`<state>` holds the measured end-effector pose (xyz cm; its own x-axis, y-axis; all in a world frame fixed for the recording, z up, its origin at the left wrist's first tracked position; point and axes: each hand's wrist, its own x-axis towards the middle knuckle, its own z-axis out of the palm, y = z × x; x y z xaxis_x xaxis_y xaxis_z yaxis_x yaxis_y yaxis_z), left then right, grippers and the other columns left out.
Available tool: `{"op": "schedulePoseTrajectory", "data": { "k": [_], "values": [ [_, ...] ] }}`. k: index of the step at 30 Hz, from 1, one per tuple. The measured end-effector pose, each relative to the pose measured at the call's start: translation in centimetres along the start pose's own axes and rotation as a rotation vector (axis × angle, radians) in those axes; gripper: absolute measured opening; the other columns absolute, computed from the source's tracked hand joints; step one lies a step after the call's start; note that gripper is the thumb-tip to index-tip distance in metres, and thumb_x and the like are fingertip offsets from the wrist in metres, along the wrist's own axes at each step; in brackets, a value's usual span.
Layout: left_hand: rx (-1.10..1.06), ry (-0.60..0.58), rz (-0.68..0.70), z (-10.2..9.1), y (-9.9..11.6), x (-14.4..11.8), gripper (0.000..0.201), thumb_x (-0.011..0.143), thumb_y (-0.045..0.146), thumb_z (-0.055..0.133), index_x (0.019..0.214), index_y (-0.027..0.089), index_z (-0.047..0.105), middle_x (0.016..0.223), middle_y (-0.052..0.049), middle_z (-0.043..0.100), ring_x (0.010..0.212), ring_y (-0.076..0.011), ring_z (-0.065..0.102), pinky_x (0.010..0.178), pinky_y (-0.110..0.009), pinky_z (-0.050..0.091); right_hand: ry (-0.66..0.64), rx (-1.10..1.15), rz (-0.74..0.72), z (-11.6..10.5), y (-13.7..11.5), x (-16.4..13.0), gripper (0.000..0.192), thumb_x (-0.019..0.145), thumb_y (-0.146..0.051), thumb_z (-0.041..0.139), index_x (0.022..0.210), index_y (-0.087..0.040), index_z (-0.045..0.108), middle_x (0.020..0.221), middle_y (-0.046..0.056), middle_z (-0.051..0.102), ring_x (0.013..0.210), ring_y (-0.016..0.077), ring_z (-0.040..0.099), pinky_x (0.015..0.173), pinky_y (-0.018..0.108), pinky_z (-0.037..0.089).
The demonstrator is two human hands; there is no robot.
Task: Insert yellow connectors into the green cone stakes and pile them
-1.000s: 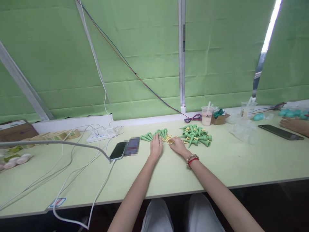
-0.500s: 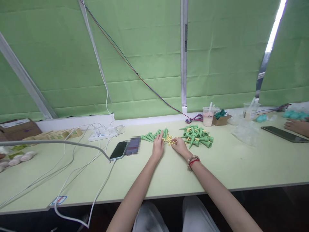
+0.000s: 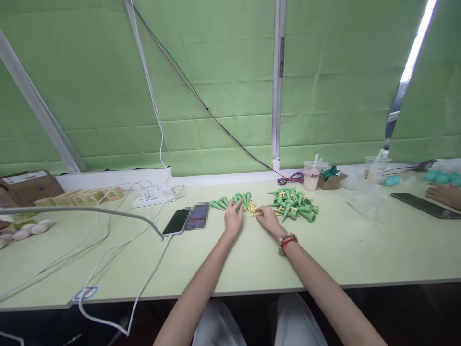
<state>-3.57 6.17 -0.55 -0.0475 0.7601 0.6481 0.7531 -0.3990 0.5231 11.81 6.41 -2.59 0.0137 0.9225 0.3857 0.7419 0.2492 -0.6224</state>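
A row of green plastic cones (image 3: 230, 201) lies on the pale green table (image 3: 252, 254), and a bigger heap of green cones (image 3: 295, 204) lies to its right. Small yellow parts (image 3: 250, 207) are scattered between them. My left hand (image 3: 233, 217) rests at the row of cones, fingertips on one of them. My right hand (image 3: 267, 216), with a bead bracelet and red string at the wrist, pinches at the yellow parts. Whether either hand has lifted a piece is hidden by the fingers.
A phone (image 3: 176, 222) on a white cable lies left of my hands, beside a power strip (image 3: 154, 196) and loose cables. Small boxes (image 3: 82, 197) stand at the far left. A pink drink cup (image 3: 311, 175), a cardboard box (image 3: 331, 180), a second phone (image 3: 421, 205) and another person's hand (image 3: 441, 193) are to the right.
The camera has tilted and shifted slightly. Both hands stay at the cones and yellow parts, with only small finger movements.
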Motion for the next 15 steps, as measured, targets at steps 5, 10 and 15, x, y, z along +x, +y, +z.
{"op": "schedulePoseTrajectory", "data": {
  "k": [5, 10, 15],
  "values": [
    [-0.166, -0.02, -0.109, 0.6, 0.21, 0.03, 0.035, 0.077, 0.025, 0.059, 0.111, 0.016, 0.065, 0.087, -0.007, 0.065, 0.081, -0.0178, 0.059, 0.079, -0.032, 0.046, -0.009, 0.032, 0.004, -0.04, 0.0, 0.04, 0.029, 0.074, -0.012, 0.057, 0.101, -0.014, 0.068, 0.097, 0.008, 0.069, 0.084, 0.0169, 0.063, 0.078, 0.025, 0.047],
    [-0.256, -0.099, -0.129, 1.0, 0.19, -0.05, 0.033, 0.077, 0.027, 0.057, 0.106, 0.013, 0.065, 0.088, -0.007, 0.068, 0.078, -0.0172, 0.062, 0.078, -0.031, 0.047, 0.027, 0.08, 0.015, -0.04, 0.19, 0.13, 0.027, 0.075, -0.007, 0.053, 0.096, -0.01, 0.07, 0.093, 0.011, 0.071, 0.083, 0.0187, 0.065, 0.08, 0.028, 0.048],
    [-0.401, -0.113, -0.263, 0.78, 0.5, -0.23, 0.037, 0.078, 0.032, 0.056, 0.11, 0.014, 0.061, 0.076, -0.004, 0.068, 0.041, -0.0096, 0.052, 0.061, -0.029, 0.047, 0.08, 0.16, 0.026, 0.18, 0.41, 0.48, 0.028, 0.075, -0.006, 0.053, 0.097, -0.01, 0.069, 0.091, 0.011, 0.072, 0.078, 0.0177, 0.066, 0.076, 0.027, 0.05]
  ]
}}
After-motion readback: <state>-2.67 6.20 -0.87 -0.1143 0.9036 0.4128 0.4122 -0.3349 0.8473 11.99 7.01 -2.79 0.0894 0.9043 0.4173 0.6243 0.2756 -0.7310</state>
